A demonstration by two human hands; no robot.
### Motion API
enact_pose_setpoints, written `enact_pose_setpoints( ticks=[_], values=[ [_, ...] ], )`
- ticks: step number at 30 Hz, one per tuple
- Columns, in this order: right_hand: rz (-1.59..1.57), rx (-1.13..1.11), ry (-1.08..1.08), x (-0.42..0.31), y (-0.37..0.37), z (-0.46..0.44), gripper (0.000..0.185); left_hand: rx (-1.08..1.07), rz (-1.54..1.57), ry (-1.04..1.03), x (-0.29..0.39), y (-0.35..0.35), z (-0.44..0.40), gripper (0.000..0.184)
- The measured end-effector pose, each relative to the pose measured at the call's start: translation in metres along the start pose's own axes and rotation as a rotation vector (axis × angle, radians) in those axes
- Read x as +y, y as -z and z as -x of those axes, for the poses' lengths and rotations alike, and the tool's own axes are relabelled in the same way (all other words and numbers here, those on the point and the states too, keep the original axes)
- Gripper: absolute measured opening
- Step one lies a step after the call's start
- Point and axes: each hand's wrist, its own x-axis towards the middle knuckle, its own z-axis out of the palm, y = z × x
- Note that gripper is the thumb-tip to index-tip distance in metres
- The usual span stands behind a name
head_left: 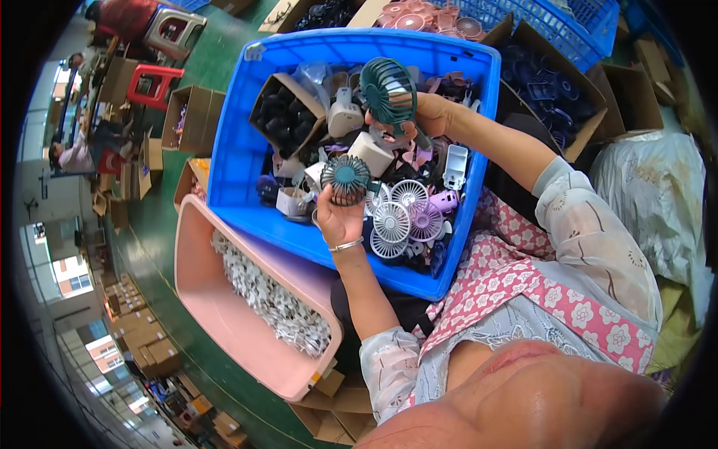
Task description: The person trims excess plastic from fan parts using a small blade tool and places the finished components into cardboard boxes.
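Note:
My left hand, with a bracelet at the wrist, is closed around a small dark green handheld fan. Its round grille faces up over the near-left part of the blue bin. Higher up and further right, my right hand grips a second, larger-looking dark green handheld fan, partly hiding its handle. Beneath both hands lie mixed plastic parts: white fan grilles, a purple fan grille and a white housing. A carton of black round parts sits inside the bin.
A pink tub of small white parts stands beside the blue bin. Cartons of dark parts, pink fan parts and a blue crate border it. A white plastic sack lies at right; a red stool is farther off.

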Motion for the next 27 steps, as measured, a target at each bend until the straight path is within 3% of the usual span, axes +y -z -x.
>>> enact_pose_setpoints(
  ticks=[1, 3, 6, 7, 8, 15, 17, 19, 21, 22, 24, 25, 26, 27],
  values=[
    [-0.062, -0.107, -0.008, 0.002, 0.002, -0.002, 0.044, -0.007, -0.002, 0.005, -0.002, 0.0, 0.0, 0.038],
    [-0.044, 0.005, 0.014, 0.006, 0.002, -0.001, 0.04, -0.012, -0.019, 0.033, -0.006, 0.008, -0.001, 0.039],
    [0.535, 0.324, -0.012, 0.007, -0.019, 0.003, 0.039, -0.047, -0.091, 0.081, -0.011, 0.006, -0.001, 0.037],
    [0.721, 0.299, -0.032, 0.012, -0.02, 0.004, 0.047, -0.125, -0.089, 0.122, -0.014, 0.008, -0.003, 0.038],
    [0.809, 0.286, -0.004, 0.025, -0.014, 0.0, 0.043, -0.064, -0.136, 0.096, -0.021, -0.001, -0.002, 0.04],
    [0.789, -0.004, -0.216, 0.051, 0.009, 0.001, 0.046, -0.011, -0.277, 0.009, -0.04, 0.012, -0.001, 0.043],
    [0.753, -0.022, -0.15, 0.047, 0.005, 0.014, 0.048, -0.167, -0.204, 0.079, -0.041, 0.005, 0.0, 0.048],
    [0.858, -0.056, -0.097, 0.043, 0.005, 0.02, 0.05, -0.145, -0.175, 0.063, -0.05, 0.012, 0.001, 0.05],
    [0.794, -0.032, -0.111, 0.044, 0.004, 0.033, 0.049, -0.154, -0.206, 0.026, -0.059, 0.015, 0.004, 0.053],
    [0.703, -0.045, -0.076, 0.048, 0.001, 0.04, 0.048, -0.183, -0.182, 0.078, -0.061, 0.011, 0.007, 0.054],
    [0.796, -0.024, 0.054, 0.06, 0.003, 0.049, 0.046, -0.212, -0.198, 0.193, -0.065, 0.007, 0.011, 0.055],
    [0.874, 0.073, 0.016, 0.061, 0.0, 0.058, 0.042, -0.325, -0.205, 0.295, -0.069, -0.009, 0.019, 0.054],
    [0.816, 0.105, 0.151, 0.068, 0.0, 0.063, 0.041, -0.219, -0.438, 0.195, -0.073, 0.0, 0.018, 0.062],
    [0.83, 0.218, 0.077, 0.065, -0.002, 0.071, 0.044, -0.096, -0.678, 0.122, -0.078, 0.009, 0.017, 0.07]
  ],
)
